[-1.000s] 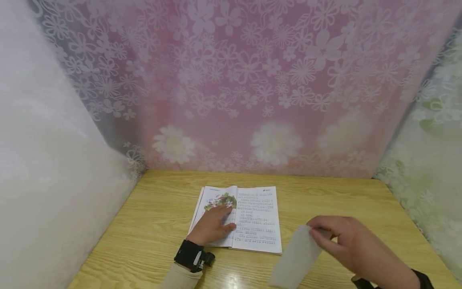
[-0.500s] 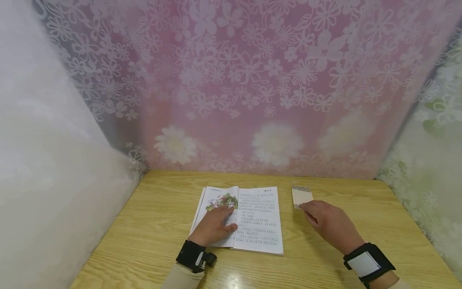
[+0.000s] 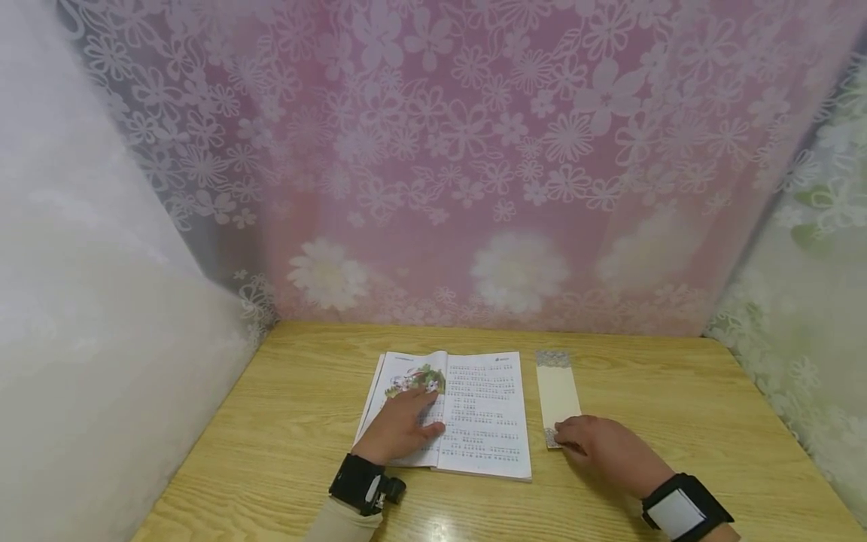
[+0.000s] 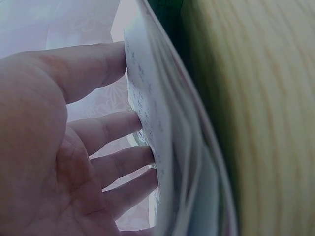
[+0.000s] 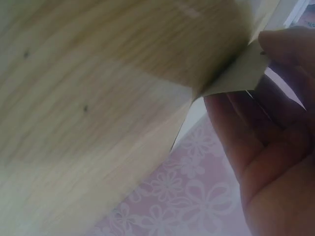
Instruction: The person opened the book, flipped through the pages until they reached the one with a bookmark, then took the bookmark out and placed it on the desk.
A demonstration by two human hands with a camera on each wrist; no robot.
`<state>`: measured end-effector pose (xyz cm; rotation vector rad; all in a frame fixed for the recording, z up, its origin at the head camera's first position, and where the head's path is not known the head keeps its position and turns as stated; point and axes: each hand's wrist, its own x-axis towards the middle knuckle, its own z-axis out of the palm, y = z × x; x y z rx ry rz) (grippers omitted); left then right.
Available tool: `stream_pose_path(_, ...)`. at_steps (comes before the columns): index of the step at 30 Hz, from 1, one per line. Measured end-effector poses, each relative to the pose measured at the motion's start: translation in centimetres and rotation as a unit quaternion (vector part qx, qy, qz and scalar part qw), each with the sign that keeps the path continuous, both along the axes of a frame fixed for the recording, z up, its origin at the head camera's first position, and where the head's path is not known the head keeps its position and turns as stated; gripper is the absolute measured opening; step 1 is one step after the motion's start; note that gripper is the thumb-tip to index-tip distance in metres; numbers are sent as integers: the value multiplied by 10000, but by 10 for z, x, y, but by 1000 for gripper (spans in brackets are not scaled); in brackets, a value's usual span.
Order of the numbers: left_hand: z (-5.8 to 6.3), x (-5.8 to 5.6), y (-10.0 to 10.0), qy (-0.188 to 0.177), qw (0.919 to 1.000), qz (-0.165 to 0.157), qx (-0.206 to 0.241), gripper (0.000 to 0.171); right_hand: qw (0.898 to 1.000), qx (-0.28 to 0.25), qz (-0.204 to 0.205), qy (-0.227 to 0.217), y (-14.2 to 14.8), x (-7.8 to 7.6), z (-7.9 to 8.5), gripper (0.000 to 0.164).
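An open book [image 3: 484,418] with printed text and a coloured picture lies on the wooden table. My left hand [image 3: 397,427] rests on its left page with fingers spread; in the left wrist view the fingertips press the page, and the book's page edges [image 4: 187,147] show beside them. Right of the book lies a bookmark-like paper strip [image 3: 557,388], cream with grey patterned ends. With thumb and fingers, my right hand [image 3: 609,449] pinches the near end. In the right wrist view that end of the strip [image 5: 241,73] is bent up off the table, while the far part lies low.
The wooden table [image 3: 271,436] reaches back to a pink flowered curtain [image 3: 433,188]. A pale sheet [image 3: 122,316] hangs along the left side, and a flowered one [image 3: 806,324] along the right. Black straps are on both wrists.
My right hand has carried the strip from the lower right, reached forward, then drawn back, laying it out beside the book. The left hand has stayed on the page.
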<state>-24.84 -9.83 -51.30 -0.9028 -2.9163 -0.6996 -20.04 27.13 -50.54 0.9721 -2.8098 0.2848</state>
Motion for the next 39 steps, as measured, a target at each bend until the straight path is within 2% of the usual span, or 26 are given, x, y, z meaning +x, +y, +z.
stream_pose_path(4, -1, -2, 1, 64, 10000, 2, -66, 63, 9998, -114, 75, -141, 0, 2, 1, 11)
stream_pose_path(9, -1, -1, 1, 81, 10000, -18, -33, 62, 9992, -297, 36, -270, -1, 3, -1, 12)
stream_pose_path(14, 1, -1, 1, 58, 10000, -26, 11, 61, 9995, -265, -169, 73, -7, 4, -7, 12)
stream_pose_path(19, 2, -1, 1, 51, 10000, 17, -38, 61, 9979, -132, -471, 432, -17, 4, -5, 19)
stream_pose_path(23, 0, -2, 0, 58, 9999, 46, -78, 62, 9952, -275, -595, 727, -33, 5, 2, 7)
stream_pose_path(24, 0, -2, 0, 45, 9999, 55, -75, 61, 9949, -336, -572, 755, -39, 6, 4, 8)
stream_pose_path(26, -2, -2, -1, 53, 9999, 73, -100, 61, 9950, -357, -482, 798, -53, 8, 8, 25)
stream_pose_path(28, -3, -2, -2, 85, 9999, 73, -112, 61, 9964, -316, -372, 696, -68, 10, 11, 34)
stream_pose_path(31, -4, -3, 0, 158, 9998, 65, -132, 60, 9977, -188, -336, 562, -88, 10, 13, 36)
stream_pose_path(39, -3, -5, -1, 208, 9997, 122, 5, 59, 9982, -195, -403, 400, -112, 0, 0, 21)
